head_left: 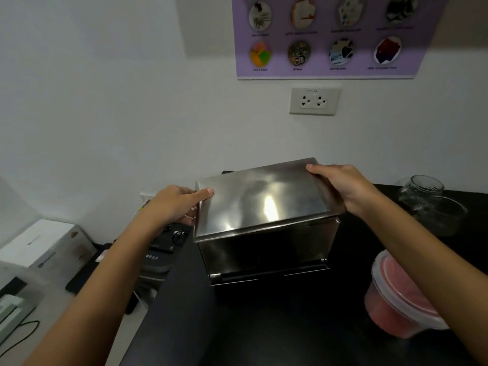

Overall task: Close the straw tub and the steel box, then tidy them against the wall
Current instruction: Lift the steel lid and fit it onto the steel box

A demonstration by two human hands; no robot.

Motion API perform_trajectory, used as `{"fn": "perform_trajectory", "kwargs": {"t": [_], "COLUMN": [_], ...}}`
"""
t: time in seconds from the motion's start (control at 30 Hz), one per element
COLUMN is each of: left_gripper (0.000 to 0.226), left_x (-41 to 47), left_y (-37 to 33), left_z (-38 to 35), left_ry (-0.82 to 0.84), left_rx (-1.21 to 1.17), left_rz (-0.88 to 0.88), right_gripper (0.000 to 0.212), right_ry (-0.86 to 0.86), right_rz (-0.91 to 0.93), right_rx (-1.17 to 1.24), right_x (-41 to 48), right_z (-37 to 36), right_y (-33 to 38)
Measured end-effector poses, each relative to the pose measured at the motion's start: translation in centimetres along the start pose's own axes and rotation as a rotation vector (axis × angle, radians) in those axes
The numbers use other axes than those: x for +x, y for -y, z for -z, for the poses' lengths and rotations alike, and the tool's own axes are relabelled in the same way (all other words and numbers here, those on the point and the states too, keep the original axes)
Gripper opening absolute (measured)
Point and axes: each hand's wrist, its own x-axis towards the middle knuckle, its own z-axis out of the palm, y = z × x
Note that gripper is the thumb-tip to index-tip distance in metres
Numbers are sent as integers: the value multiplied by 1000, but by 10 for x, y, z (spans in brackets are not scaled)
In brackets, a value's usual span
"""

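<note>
Step in hand: closing the steel box (268,249); both hands hold its lid (261,200) tilted over the body.
Left hand (173,204): fingers closed on the lid's left edge.
Right hand (340,187): fingers closed on the lid's right edge.
Steel box: on the black bench (250,326), near the wall (132,114).
Straw tub (396,294): at the right, its lid seems already on.
Next move: probably level the lid, seat it evenly.
Hidden: the box's inside; whether the lid's far edge touches the rim.
</note>
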Motion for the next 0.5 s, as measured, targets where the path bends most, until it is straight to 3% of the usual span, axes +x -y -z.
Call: {"fn": "perform_trajectory", "kwargs": {"t": [0.5], "left_gripper": [49], "left_x": [28], "left_y": [4], "left_z": [-4], "left_ry": [53], "left_rx": [207], "left_rz": [52], "right_gripper": [21], "right_ry": [-123], "right_rz": [76], "right_rx": [-168], "right_x": [11], "right_z": [-13], "right_y": [-6]}}
